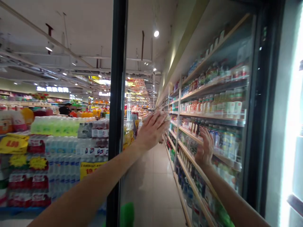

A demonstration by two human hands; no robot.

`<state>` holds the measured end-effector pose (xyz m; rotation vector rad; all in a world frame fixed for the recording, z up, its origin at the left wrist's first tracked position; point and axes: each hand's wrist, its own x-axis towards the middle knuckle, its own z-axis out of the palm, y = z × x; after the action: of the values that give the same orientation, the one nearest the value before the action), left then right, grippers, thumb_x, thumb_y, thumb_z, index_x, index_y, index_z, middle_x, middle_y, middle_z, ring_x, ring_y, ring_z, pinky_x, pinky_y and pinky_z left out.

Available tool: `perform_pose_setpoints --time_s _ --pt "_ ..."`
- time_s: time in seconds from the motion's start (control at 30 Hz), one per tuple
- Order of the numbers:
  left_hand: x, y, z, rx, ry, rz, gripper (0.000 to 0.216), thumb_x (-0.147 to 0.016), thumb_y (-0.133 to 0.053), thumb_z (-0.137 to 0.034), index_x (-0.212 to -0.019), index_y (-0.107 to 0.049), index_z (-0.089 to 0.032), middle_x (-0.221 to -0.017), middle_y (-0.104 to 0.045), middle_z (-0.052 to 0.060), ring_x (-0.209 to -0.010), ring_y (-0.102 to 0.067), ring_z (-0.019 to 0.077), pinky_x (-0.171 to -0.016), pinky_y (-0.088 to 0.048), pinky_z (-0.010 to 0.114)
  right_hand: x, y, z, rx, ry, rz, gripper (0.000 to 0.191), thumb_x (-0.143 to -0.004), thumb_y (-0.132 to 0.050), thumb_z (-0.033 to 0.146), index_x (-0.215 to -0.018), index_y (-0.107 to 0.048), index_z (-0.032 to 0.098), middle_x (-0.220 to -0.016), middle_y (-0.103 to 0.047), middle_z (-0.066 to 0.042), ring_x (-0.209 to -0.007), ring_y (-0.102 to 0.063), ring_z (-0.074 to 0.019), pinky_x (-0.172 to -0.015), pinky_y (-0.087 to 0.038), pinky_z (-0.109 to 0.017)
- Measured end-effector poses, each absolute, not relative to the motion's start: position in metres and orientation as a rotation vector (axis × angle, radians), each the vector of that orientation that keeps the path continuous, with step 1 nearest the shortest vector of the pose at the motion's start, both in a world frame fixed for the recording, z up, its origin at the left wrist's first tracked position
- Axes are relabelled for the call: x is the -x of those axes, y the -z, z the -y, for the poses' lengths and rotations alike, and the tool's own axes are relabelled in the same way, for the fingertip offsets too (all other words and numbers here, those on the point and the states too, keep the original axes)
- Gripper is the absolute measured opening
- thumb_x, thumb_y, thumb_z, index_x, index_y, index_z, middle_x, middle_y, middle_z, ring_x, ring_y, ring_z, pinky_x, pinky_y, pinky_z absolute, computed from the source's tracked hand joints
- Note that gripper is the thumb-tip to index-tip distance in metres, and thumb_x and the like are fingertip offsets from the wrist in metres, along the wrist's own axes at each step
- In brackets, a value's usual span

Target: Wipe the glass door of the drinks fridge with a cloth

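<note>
My left hand [152, 130] reaches forward with its fingers stretched flat, pressing a small whitish cloth [166, 117] against the glass door [142, 78] of a cooler. The door's black frame [117, 94] stands upright just left of my forearm. My right hand [204, 148] is lower and to the right, fingers spread and open, flat against the glass with nothing in it. Behind the glass run shelves of bottled drinks [213, 104].
Stacked packs of bottled water [66, 151] with yellow price signs [88, 168] fill the left side. A tiled aisle [156, 183] leads ahead between them and the cooler shelves. A person in a dark top [64, 109] stands far off at left. A bright lit cooler edge [293, 126] is at right.
</note>
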<state>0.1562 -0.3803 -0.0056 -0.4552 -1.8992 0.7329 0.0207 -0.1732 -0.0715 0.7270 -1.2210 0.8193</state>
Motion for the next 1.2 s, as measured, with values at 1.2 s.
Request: perform_pose_setpoints --time_s 1.2 --pt "-0.187 0.039 0.421 0.736 -0.946 1.900 0.054 -0.083 -0.049 -0.042 -0.133 -0.040 -0.023 -0.148 -0.029 0.001 -0.137 -0.020 0.0206 -0.111 -0.018 0.037 -0.021 0.072 0.173 -0.734 -0.790 1.208 0.039 -0.086 -0.035 0.026 -0.124 -0.046 0.019 -0.131 -0.052 -0.012 -0.129 -0.041 -0.0263 -0.105 -0.029 -0.053"
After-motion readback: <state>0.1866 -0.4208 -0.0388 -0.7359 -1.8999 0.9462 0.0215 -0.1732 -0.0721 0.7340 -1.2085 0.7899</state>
